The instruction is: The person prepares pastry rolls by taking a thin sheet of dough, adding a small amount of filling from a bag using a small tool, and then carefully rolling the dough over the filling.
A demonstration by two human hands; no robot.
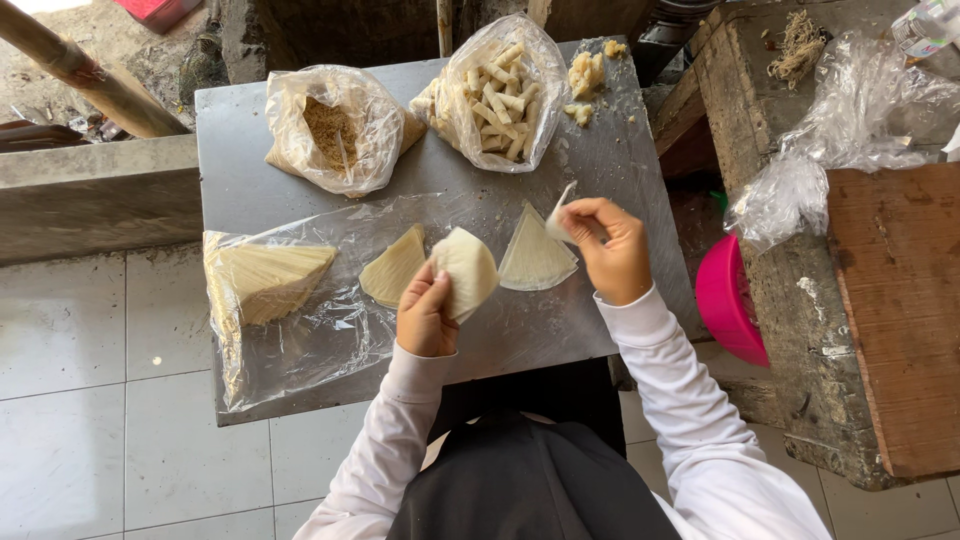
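My left hand (425, 315) holds a pale, wedge-shaped pastry sheet (467, 268) lifted off the grey metal table (610, 170). My right hand (610, 248) pinches a small white spoon-like piece (560, 210) over another triangular sheet (533, 255) lying flat. A third sheet (393, 266) lies just left of my left hand. A stack of the same sheets (268, 278) rests in clear plastic at the table's left. Both sleeves are white.
At the table's back stand a plastic bag of brown crumbs (335, 130) and a bag of rolled pastry sticks (500, 95). Lumps of filling (585, 75) lie at the back right. A pink basin (728, 300), a worn wooden bench (890, 300) and crumpled plastic (850, 110) are to the right.
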